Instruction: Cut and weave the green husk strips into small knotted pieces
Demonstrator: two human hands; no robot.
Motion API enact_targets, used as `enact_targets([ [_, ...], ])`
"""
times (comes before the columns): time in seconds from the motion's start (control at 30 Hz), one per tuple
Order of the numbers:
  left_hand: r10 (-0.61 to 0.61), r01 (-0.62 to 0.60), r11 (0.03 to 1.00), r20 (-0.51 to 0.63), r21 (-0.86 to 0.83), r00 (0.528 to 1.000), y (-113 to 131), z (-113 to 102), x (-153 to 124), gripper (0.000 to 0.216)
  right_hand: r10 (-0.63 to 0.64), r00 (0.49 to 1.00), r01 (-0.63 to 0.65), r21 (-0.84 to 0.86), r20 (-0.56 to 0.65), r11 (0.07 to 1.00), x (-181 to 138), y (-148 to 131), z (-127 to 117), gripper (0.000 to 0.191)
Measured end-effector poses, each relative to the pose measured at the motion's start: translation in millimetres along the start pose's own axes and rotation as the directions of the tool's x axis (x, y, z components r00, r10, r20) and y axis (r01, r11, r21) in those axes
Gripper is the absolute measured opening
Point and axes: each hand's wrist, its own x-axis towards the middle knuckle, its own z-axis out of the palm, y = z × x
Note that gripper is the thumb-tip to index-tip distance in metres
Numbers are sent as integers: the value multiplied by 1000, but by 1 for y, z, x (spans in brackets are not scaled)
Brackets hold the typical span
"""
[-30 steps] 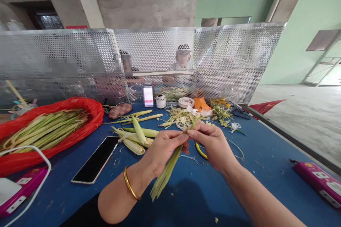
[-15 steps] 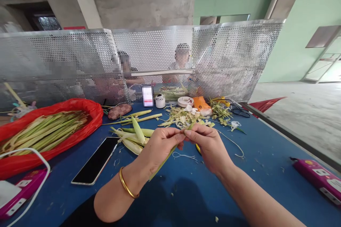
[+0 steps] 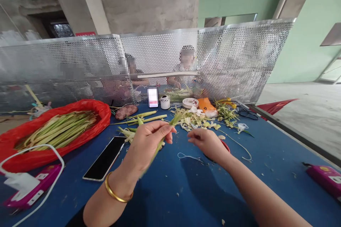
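Observation:
My left hand (image 3: 148, 144), with a gold bangle at the wrist, is closed on a bundle of long green leaf strips (image 3: 174, 117) whose tip sticks out past the fingers. My right hand (image 3: 207, 143) hovers just to its right over the blue table (image 3: 186, 191). Its fingers are pinched together and hold nothing that I can see. A loose white string (image 3: 189, 157) lies on the table below the right hand. Small folded leaf pieces (image 3: 128, 133) lie behind the left hand.
A red bag of green leaf strips (image 3: 57, 129) sits at the left. A black phone (image 3: 105, 158) lies near my left arm. Leaf scraps (image 3: 198, 118), a thread spool (image 3: 165, 102), a tape roll (image 3: 190, 103) and a perforated metal screen (image 3: 160, 64) stand behind, with people beyond. Pink power strips (image 3: 323, 178) lie at both sides.
My right hand has let go of the leaf tip and moved apart to the right. My left hand has lifted the bundle and swung it leftward.

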Motion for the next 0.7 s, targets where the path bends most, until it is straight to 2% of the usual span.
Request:
enact_targets([
  [0.1,223,-165,903,-104,397,969,-4,-8,-8,22,-11,993,19,-62,116,998,-2,0,5,14],
  [0.17,244,-183,859,-69,478,967,-15,-9,-9,22,-17,984,31,-80,175,996,-3,1,9,16],
  [0.27,42,-53,925,36,376,998,-36,-4,-2,21,-38,968,61,-84,250,995,-5,1,18,15],
  [0.4,-198,182,971,99,155,975,-55,-1,9,23,-46,953,87,-124,299,989,-8,0,32,11],
  [0.5,-288,294,956,166,-12,943,-61,-1,12,24,-48,946,115,-192,320,975,-9,0,41,13],
  [0.6,-329,356,929,206,-105,921,-64,-2,12,25,-82,944,156,-210,320,965,-8,0,44,16],
  [0.7,-361,398,901,211,-171,908,-66,-1,12,24,-95,960,122,-90,265,988,-8,-1,38,14],
])
